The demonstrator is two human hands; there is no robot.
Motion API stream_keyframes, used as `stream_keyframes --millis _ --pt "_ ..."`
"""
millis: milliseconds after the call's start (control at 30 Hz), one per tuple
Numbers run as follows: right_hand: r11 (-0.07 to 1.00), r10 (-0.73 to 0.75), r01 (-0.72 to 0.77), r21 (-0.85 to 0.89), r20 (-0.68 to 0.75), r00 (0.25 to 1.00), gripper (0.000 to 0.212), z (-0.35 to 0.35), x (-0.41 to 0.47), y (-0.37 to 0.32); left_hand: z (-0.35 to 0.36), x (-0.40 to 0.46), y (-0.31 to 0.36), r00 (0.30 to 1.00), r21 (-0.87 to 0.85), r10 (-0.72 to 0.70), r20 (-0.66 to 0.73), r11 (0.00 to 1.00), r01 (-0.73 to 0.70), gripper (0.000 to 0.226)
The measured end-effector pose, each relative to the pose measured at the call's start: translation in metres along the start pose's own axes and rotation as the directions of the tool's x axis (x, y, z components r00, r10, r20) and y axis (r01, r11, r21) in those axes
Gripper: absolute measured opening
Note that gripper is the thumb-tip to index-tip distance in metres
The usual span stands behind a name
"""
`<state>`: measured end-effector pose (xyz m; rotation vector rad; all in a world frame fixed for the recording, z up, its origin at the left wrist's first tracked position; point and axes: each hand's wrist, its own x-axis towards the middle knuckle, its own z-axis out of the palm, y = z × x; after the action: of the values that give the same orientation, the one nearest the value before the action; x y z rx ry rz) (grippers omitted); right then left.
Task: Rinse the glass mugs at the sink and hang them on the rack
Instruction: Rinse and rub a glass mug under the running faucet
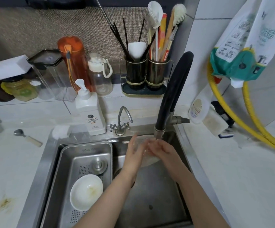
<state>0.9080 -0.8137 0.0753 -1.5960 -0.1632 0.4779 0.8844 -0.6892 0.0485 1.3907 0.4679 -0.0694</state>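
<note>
A clear glass mug (144, 151) is held over the steel sink (150, 195), right under the black faucet's spout (159, 131). My left hand (134, 152) cups its left side with the fingers fairly straight. My right hand (160, 149) grips it from the right, fingers curled round the glass. The mug is blurred and mostly hidden between my hands, so its handle cannot be made out. No rack shows in this view.
A steel drain tray (64, 170) in the sink's left half holds a stained white bowl (86, 194) and a sink plug (99, 165). A small tap (122, 122), a soap pump bottle (90, 112), bottles, utensil holders (145, 74) and a spoon (26, 137) stand around.
</note>
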Motion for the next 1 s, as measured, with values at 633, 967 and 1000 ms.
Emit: stream_keyframes --millis 633,967,1000 --pt "0.994 0.061 -0.065 0.09 0.038 0.997 0.021 0.004 0.009 0.005 -0.008 -0.003 -0.005 0.999 -0.12 -0.014 0.051 0.993 0.02 0.078" --pt "0.976 -0.015 0.039 -0.212 0.117 0.993 0.019 0.006 0.003 0.005 -0.014 -0.002 -0.003 0.983 -0.198 -0.175 0.044 0.963 0.181 0.047" --pt "0.953 -0.023 0.065 -0.295 0.145 0.989 0.018 0.005 0.002 0.005 -0.015 -0.001 0.0 0.975 -0.21 -0.212 0.069 0.952 0.222 0.039"
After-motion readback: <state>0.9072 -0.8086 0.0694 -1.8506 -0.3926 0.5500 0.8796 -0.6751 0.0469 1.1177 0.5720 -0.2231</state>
